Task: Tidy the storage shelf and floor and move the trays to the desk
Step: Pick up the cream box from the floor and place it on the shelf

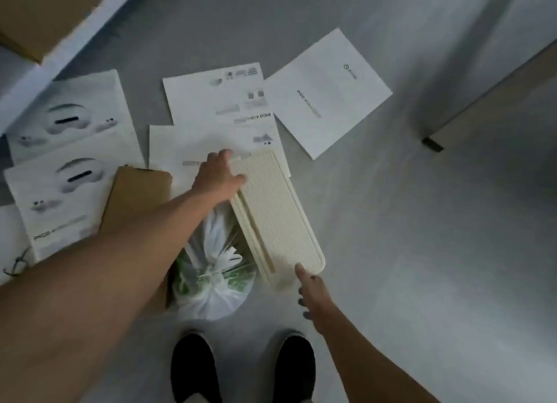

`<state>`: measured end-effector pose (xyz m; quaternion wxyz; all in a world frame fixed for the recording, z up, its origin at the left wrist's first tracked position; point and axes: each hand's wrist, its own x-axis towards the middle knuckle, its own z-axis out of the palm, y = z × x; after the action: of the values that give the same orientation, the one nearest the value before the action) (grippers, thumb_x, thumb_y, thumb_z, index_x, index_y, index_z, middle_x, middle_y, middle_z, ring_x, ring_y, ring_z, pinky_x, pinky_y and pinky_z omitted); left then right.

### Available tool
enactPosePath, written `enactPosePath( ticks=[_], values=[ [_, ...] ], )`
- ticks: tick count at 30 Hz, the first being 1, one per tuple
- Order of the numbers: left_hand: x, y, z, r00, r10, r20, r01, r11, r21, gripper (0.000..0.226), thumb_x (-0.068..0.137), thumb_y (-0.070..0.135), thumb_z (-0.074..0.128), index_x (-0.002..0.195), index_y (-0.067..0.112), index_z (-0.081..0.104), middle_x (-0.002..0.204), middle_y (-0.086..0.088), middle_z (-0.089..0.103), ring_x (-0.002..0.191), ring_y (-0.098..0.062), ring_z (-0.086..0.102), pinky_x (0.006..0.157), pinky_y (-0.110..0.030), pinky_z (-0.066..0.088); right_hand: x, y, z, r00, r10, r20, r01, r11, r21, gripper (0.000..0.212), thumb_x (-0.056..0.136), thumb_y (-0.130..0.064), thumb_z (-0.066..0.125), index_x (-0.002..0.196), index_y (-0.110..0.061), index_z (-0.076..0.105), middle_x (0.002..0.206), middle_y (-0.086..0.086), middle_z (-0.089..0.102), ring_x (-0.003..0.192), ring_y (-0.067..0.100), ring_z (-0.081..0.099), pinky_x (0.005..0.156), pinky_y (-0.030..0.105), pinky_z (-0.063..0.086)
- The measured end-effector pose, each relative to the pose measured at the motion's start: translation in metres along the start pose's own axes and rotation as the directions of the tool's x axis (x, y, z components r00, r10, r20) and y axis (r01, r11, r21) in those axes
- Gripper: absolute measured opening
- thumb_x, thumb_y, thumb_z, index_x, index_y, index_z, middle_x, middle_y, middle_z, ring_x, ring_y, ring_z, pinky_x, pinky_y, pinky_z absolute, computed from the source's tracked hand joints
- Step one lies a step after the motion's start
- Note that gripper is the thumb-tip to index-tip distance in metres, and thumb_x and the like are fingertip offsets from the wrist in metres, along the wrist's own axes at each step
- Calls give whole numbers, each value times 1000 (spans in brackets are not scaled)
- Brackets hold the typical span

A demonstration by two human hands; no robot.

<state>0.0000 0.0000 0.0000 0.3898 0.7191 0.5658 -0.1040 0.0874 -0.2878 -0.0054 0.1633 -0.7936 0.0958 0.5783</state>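
Note:
A stack of cream ribbed trays [275, 212] lies lengthwise over the floor in front of my feet. My left hand [218, 176] grips the stack's far end, fingers curled over its edge. At the near end, my right hand [310, 291] holds the rounded corner, thumb on top and fingers underneath. A tied white plastic bag [211, 273] with green contents sits just left of the trays, partly under them.
Several white product boxes [327, 92] lie scattered on the grey floor [407, 252], with a brown cardboard piece [137, 197] at left. A white shelf edge [75, 38] with a cardboard box runs across the upper left. A desk leg [432, 145] stands at right. My black shoes [193, 369] are below.

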Motion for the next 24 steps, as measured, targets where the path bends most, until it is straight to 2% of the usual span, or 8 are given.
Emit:
enactPosePath(
  ticks=[1, 2, 4, 9, 13, 18, 21, 24],
  values=[
    [9, 1, 3, 999, 3, 44, -2, 1000, -29, 78, 81, 43, 68, 147, 24, 32, 147, -9, 38, 131, -29, 45, 102, -41, 42, 6, -2, 9, 1000, 13, 21, -16, 989, 144, 70, 89, -65, 53, 137, -14, 43, 142, 24, 47, 117, 38, 59, 93, 49, 52],
    [13, 4, 3, 996, 4, 84, 0, 999, -54, 81, 79, 44, 71, 147, 25, 32, 148, -8, 39, 130, -27, 46, 100, -36, 42, 8, -7, 16, 996, 54, 67, -70, 963, 259, 67, 91, -59, 57, 139, -16, 40, 135, 20, 54, 118, 40, 59, 92, 52, 53],
    [14, 8, -2, 995, 4, 100, 5, 996, -85, 77, 75, 38, 76, 142, 25, 41, 143, -6, 46, 122, -24, 54, 88, -28, 42, 6, -16, 25, 992, 91, 88, -120, 895, 429, 67, 89, -47, 68, 142, -18, 37, 138, 17, 50, 117, 42, 58, 81, 51, 56],
    [-33, 22, -60, 1000, 7, -4, -7, 990, -142, 63, 75, 22, 74, 132, 26, 48, 137, -2, 48, 117, -21, 53, 81, -26, 40, -46, -37, 11, 996, 88, -34, -64, 891, 449, 71, 81, -40, 78, 138, -17, 42, 131, 17, 56, 108, 40, 63, 55, 38, 58],
    [-124, 45, -151, 993, -47, -111, 13, 958, -286, 52, 73, 19, 73, 120, 29, 52, 130, 0, 51, 99, -12, 50, 64, -17, 35, -152, -65, -22, 994, -31, -108, 69, 928, 365, 68, 81, -40, 77, 134, -14, 42, 131, 16, 53, 109, 38, 61, 56, 37, 58],
    [-285, 48, -278, 950, -244, -195, 111, 847, -521, 50, 72, 18, 74, 114, 32, 51, 125, 3, 50, 100, -13, 53, 68, -18, 42, -322, -103, -44, 949, -276, -150, 297, 945, 135, 72, 80, -44, 75, 133, -16, 37, 134, 11, 50, 113, 35, 57, 68, 42, 56],
    [-387, 34, -339, 895, -380, -235, 139, 737, -661, 54, 68, 21, 76, 113, 31, 49, 118, 5, 58, 97, -19, 60, 80, -33, 54, -426, -122, -40, 879, -462, -115, 458, 887, -59, 79, 71, -62, 70, 128, -20, 36, 132, 8, 54, 113, 33, 58, 84, 52, 56],
    [-486, 12, -386, 807, -507, -302, 97, 618, -780, 55, 58, 28, 80, 105, 39, 52, 111, 4, 64, 100, -22, 64, 89, -45, 55, -519, -137, -29, 765, -644, -24, 627, 752, -205, 78, 71, -63, 69, 128, -17, 40, 128, 7, 60, 110, 29, 60, 92, 47, 52]
  ],
)
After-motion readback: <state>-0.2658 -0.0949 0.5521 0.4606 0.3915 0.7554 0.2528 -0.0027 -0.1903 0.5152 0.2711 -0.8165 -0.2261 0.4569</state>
